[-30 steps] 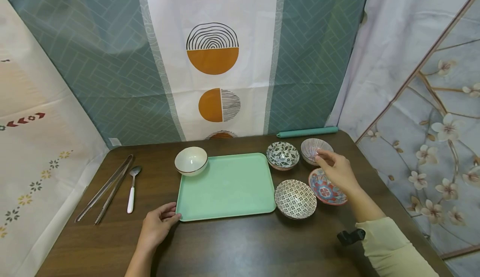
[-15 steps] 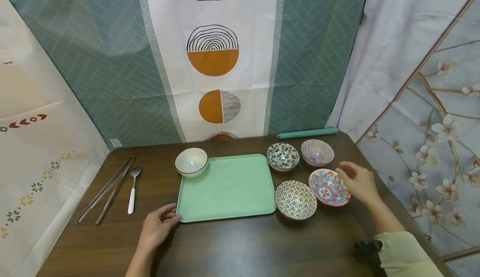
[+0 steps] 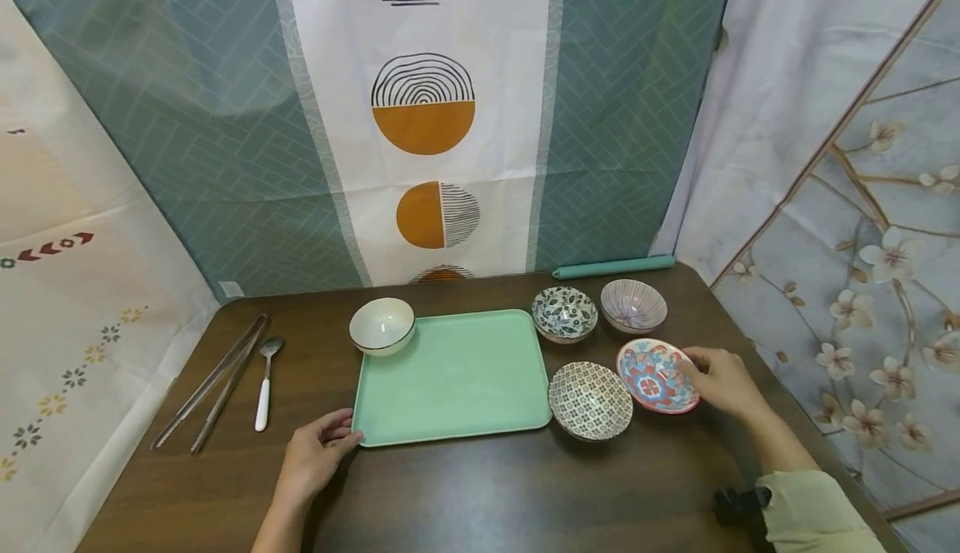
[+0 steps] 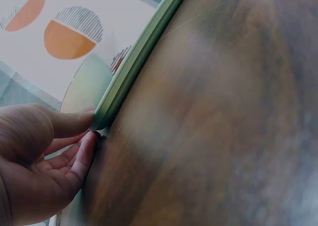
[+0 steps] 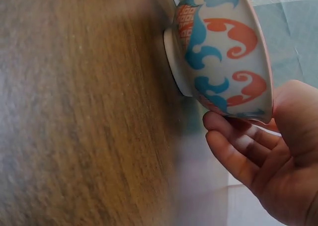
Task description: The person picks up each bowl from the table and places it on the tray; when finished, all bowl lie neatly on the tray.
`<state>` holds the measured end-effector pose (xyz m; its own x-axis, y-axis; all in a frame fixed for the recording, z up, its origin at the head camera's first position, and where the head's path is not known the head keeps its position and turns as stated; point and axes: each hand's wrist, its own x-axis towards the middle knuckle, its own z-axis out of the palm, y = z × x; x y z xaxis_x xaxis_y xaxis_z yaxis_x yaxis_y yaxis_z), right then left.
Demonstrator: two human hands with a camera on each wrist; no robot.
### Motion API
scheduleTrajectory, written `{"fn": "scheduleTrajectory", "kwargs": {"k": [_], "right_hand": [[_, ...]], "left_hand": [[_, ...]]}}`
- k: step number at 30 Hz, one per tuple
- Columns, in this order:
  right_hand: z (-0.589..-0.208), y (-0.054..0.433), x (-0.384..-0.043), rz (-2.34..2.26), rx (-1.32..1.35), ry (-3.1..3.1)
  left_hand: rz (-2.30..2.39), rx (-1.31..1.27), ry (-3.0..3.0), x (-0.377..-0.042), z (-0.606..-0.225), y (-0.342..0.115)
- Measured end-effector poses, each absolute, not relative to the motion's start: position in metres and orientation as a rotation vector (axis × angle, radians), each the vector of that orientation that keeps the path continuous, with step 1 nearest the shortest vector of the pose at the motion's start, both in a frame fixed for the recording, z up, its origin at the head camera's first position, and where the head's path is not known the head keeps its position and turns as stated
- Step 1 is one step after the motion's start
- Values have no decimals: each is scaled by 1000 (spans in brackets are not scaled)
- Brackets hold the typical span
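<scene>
At the near left corner of the mint-green tray (image 3: 453,380), my left hand (image 3: 317,451) pinches the edge between thumb and fingers. The left wrist view shows the thumb (image 4: 74,122) against that tray corner and the fingertips just below it. On the right, my right hand (image 3: 723,381) holds the right rim of a red-and-blue patterned bowl (image 3: 651,376). Seen from the right wrist, the fingers curl against the bowl's outer wall (image 5: 218,52) and the thumb goes over its rim. This bowl stands on the table, slightly tilted in view.
A white bowl (image 3: 382,326) overlaps the tray's far left corner. Right of the tray stand a leaf-patterned bowl (image 3: 564,314), a striped bowl (image 3: 633,305) and a brown-patterned bowl (image 3: 590,401). Tongs (image 3: 217,382) and a spoon (image 3: 265,382) lie left. A green rolled tube (image 3: 613,267) lies behind.
My right hand has drawn back from the striped bowl toward the near right, and now grips the rim of the red-and-blue bowl. The left hand stays at the tray corner.
</scene>
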<state>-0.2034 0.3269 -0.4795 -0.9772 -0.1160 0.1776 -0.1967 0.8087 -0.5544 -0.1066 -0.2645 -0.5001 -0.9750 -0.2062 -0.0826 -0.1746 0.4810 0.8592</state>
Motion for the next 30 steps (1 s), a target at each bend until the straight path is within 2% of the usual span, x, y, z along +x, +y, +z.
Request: {"fn": "scheduleTrajectory", "kwargs": {"k": [5,12,19,30], "right_hand": [[-471,332,-203,953,213,-2821],[-432,320,-208,1013,144,-2773],[-406,273,-218,1125,215,-2716],[-411,183,-236,1462,333,-2648]], "left_hand": [[-1548,362,-2670,-106,-501,-264],[-1555,368,-2660,-106,-502,-263],[-1537,361,-2655,-105,-502,-262],[-1510,340,-2659,-102,-502,-261]]}}
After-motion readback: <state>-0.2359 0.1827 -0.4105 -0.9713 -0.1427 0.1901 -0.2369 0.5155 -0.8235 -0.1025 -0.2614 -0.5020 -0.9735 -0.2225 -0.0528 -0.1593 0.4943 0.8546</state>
